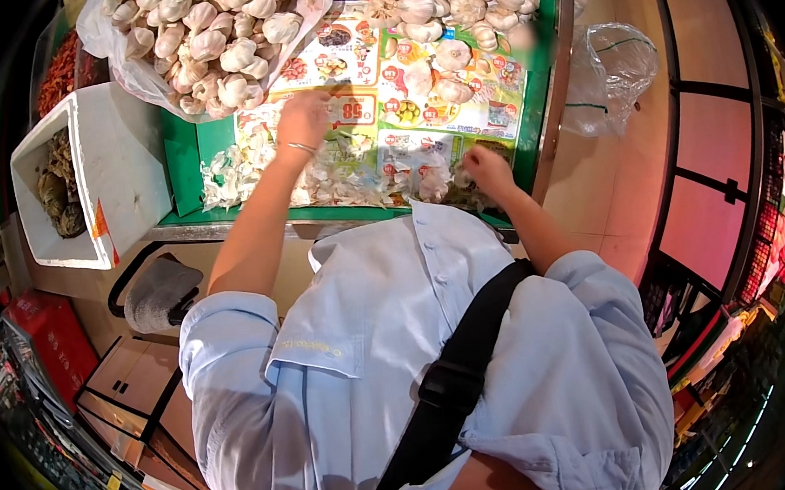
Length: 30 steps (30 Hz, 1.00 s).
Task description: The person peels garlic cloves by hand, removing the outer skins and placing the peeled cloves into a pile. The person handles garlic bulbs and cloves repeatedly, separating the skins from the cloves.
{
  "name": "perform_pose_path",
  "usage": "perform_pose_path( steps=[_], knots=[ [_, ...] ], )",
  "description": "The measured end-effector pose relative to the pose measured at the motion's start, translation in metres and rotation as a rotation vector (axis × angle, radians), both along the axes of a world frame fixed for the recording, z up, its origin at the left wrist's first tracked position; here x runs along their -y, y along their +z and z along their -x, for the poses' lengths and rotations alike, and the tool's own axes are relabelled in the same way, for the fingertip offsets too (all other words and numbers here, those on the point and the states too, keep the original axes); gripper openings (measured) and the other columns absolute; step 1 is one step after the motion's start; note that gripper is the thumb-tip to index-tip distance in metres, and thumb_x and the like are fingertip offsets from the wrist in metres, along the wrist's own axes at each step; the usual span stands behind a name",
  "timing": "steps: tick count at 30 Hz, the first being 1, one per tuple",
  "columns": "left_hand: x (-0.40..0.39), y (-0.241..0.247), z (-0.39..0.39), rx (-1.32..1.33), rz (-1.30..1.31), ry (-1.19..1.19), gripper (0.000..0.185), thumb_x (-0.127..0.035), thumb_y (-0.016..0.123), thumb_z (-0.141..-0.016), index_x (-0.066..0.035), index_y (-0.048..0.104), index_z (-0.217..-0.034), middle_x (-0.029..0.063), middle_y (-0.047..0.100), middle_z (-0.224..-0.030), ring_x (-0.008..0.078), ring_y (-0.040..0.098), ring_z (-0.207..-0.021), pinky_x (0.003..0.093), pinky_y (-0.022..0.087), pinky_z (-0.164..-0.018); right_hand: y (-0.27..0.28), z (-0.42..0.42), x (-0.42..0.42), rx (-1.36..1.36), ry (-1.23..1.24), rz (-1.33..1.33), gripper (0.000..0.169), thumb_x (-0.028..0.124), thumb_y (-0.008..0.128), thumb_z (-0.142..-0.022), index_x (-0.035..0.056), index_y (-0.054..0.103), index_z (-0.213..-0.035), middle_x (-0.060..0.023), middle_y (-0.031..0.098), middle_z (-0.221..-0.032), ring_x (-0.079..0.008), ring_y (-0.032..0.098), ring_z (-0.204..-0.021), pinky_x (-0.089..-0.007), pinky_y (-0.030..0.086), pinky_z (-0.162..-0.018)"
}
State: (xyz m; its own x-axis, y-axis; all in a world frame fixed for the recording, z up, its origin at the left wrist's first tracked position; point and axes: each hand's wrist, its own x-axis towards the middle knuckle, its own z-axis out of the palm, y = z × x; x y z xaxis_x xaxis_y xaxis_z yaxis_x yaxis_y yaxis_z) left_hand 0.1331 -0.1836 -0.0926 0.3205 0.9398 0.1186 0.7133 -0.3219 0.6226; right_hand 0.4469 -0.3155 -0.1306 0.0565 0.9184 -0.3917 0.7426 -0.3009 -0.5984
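Note:
My left hand [304, 117], with a bracelet at its wrist, is over printed flyers [341, 60] near the bag of garlic; its fingers are blurred, and whether they hold anything cannot be told. Curled near the tray's front edge is my right hand [487, 169], its fingertips hidden, beside a garlic bulb [434, 184] among loose skins. Garlic bulbs [224, 43] fill a white plastic bag at the back left. More bulbs [462, 1] are heaped at the back right, and a few [454, 90] lie apart on the flyers. Papery garlic skins [331, 180] cover the front of the green tray [182, 158].
A white foam box [122, 156] holding dark, leafy items stands left of the tray. Dried red chillies [62, 71] are behind it. A clear plastic bag [612, 79] lies right of the tray's metal edge [549, 119]. A chair [162, 293] stands at the front left.

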Motion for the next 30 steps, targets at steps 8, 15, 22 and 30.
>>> perform_pose_path(
  steps=[8, 15, 22, 30],
  knots=[
    [0.104, -0.040, -0.131, -0.133, 0.350, -0.868, 0.034, -0.013, 0.057, -0.067, -0.013, 0.055, -0.100, 0.0095, 0.050, -0.106, 0.0303, 0.049, -0.092, 0.0365, 0.040, -0.081, 0.032, -0.020, -0.031, 0.361, 0.214, 0.312, 0.041, 0.034, 0.049, -0.077, 0.0050, 0.044, -0.106, -0.0156, 0.059, -0.090, -0.0296, 0.057, -0.083, -0.0394, 0.044, -0.070],
    [0.089, -0.024, -0.115, -0.350, 0.579, -0.798, 0.040, -0.014, 0.062, -0.062, -0.012, 0.049, -0.099, 0.0148, 0.046, -0.100, 0.0313, 0.048, -0.094, 0.0377, 0.041, -0.078, 0.029, -0.003, 0.015, 0.325, 0.505, 0.718, 0.039, 0.037, 0.043, -0.079, 0.0029, 0.059, -0.088, -0.0141, 0.059, -0.086, -0.0253, 0.058, -0.076, -0.0336, 0.046, -0.065],
    [0.059, -0.021, -0.039, 0.004, 0.785, -0.125, 0.038, -0.030, 0.061, -0.068, -0.005, 0.049, -0.094, 0.0101, 0.054, -0.078, 0.0212, 0.054, -0.075, 0.0280, 0.045, -0.065, 0.064, 0.011, -0.047, -0.996, -0.283, 0.611, 0.029, 0.040, 0.045, -0.083, 0.0114, 0.048, -0.079, 0.0062, 0.037, -0.057, -0.0060, 0.034, -0.046, -0.0215, 0.031, -0.042],
    [0.052, -0.007, -0.009, 0.650, 1.256, 0.340, 0.019, -0.025, 0.044, -0.080, -0.011, 0.049, -0.092, 0.0022, 0.055, -0.080, 0.0111, 0.054, -0.066, 0.0224, 0.046, -0.045, 0.018, -0.007, -0.003, 0.250, 0.603, 0.546, 0.019, 0.007, 0.043, -0.072, 0.0044, 0.058, -0.084, -0.0148, 0.058, -0.091, -0.0303, 0.055, -0.082, -0.0373, 0.042, -0.071]
  ],
)
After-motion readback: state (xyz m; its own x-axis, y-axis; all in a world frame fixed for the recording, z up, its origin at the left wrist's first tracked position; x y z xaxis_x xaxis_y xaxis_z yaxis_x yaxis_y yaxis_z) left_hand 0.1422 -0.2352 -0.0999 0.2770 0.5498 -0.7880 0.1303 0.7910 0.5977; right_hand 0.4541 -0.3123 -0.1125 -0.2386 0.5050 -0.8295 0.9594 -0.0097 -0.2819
